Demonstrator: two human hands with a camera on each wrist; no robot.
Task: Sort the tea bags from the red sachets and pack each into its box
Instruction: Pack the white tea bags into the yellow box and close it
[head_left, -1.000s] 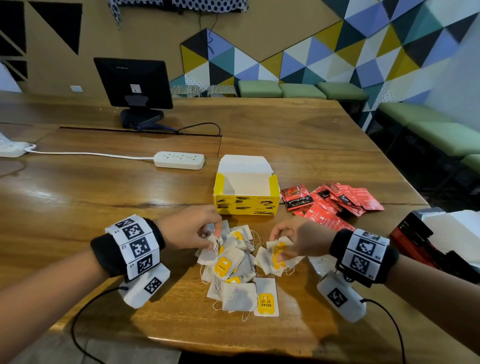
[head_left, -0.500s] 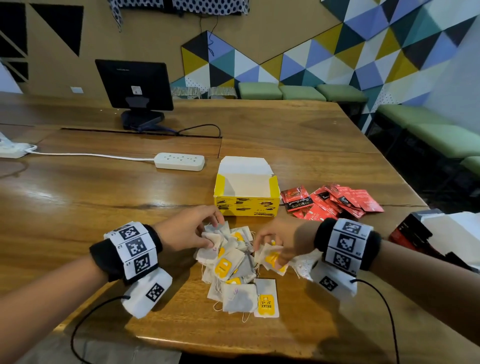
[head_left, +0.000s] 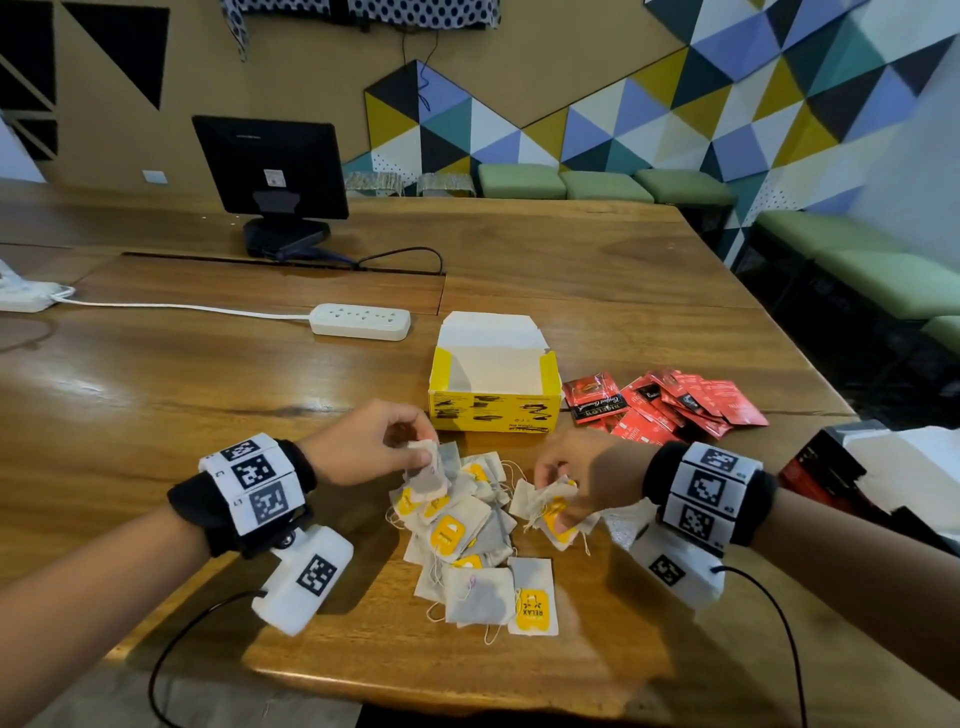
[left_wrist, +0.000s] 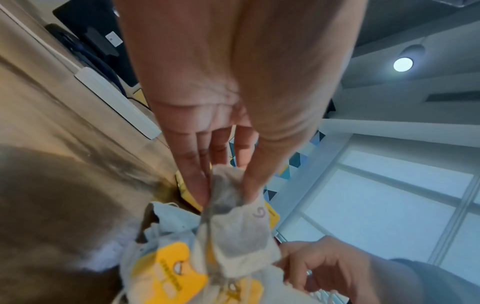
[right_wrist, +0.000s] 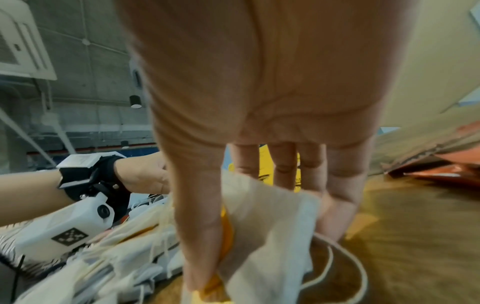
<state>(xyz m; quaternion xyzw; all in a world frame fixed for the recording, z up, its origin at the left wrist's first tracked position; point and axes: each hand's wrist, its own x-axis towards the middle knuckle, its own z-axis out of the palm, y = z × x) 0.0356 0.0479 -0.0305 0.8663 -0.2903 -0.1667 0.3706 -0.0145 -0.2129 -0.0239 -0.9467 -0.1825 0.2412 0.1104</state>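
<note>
Paper tea bags (head_left: 457, 540): white and limp, with yellow tags and thin strings, heaped on the counter (head_left: 156, 389) between and just below both hands.
Left hand (head_left: 363, 441): thumb and fingers pinch one greyish bag (left_wrist: 228, 195) at the heap's far-left edge.
Right hand (head_left: 582, 478): fingers curled round a small bunch of bags (right_wrist: 265, 226) with a yellow tag.
Yellow box (head_left: 493, 389): open, flap up, just beyond the hands.
Red sachets (head_left: 675, 405): loose pile beyond the right hand, beside the box.
Change: right hand has slid left with its bunch, closer to the heap; left hand holds nearly the same spot.
</note>
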